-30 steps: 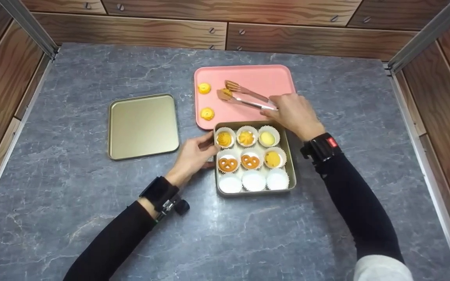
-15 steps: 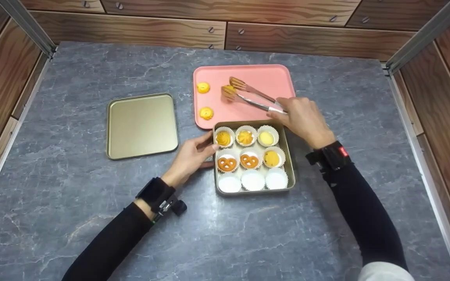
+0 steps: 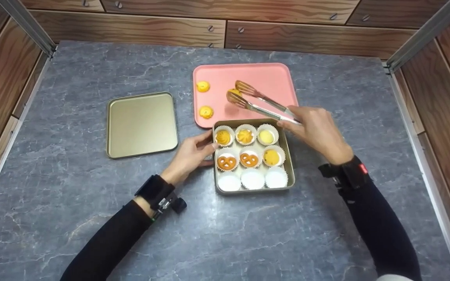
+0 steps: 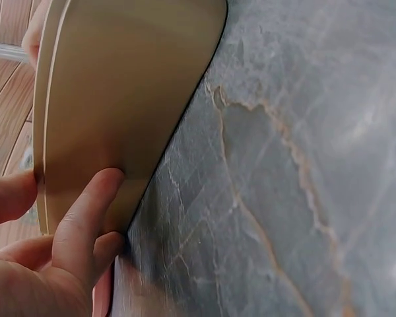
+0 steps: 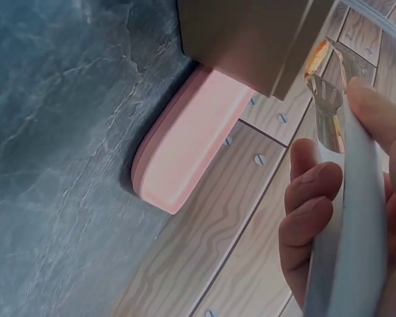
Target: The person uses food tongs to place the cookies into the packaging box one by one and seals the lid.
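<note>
My right hand point(image 3: 320, 130) grips metal tongs point(image 3: 264, 112) with brown slotted tips. Between the tips is a yellow cookie point(image 3: 234, 92), raised over the pink tray point(image 3: 264, 74). At the left side of a square gold tin point(image 3: 290, 171), my left hand point(image 3: 188, 158) holds on, thumb at the rim and fingers against the outer wall point(image 4: 105, 99). Paper cups fill the tin: the back row holds yellow cookies, the middle row two pretzels point(image 3: 249, 159) and a yellow cookie point(image 3: 271, 157), and the front cups point(image 3: 252, 179) are bare.
Two yellow flower-shaped cookies point(image 3: 206, 112) lie along the tray's left side. A gold lid point(image 3: 143, 125) lies flat on the grey marbled table point(image 3: 193, 238), left of the tin. Wood-patterned panels point(image 3: 131, 29) border the table.
The tongs have lifted the yellow cookie off the tray and moved right and toward me with my right hand. My left hand and the tin have stayed in place.
</note>
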### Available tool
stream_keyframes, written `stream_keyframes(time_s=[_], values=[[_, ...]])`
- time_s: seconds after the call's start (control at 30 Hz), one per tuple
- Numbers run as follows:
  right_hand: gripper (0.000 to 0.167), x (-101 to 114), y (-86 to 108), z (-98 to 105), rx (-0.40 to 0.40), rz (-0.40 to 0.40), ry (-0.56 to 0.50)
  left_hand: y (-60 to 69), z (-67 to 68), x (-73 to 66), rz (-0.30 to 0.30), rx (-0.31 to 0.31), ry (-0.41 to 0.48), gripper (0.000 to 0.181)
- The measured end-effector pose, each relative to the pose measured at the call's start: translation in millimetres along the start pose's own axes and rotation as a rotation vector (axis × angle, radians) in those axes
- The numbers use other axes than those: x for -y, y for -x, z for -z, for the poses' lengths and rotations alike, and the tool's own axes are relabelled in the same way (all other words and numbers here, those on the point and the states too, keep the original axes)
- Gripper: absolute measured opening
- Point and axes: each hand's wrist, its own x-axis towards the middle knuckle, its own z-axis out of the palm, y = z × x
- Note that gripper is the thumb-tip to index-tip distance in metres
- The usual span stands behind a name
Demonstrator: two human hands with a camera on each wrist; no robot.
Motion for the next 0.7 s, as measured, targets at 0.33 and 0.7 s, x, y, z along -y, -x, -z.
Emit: stream_keyframes(time_s=[0.33,0.7], values=[[0.037,3,31.3,12,-0.003,0.035,-0.018,0.3,0.2,1.0,-0.001,0.002,-0.003,0.068],[0.048,5,61.0,12,0.029,0.038,-0.077,-0.4,0.6,2.5,-0.012,0.005,0.021,0.067]])
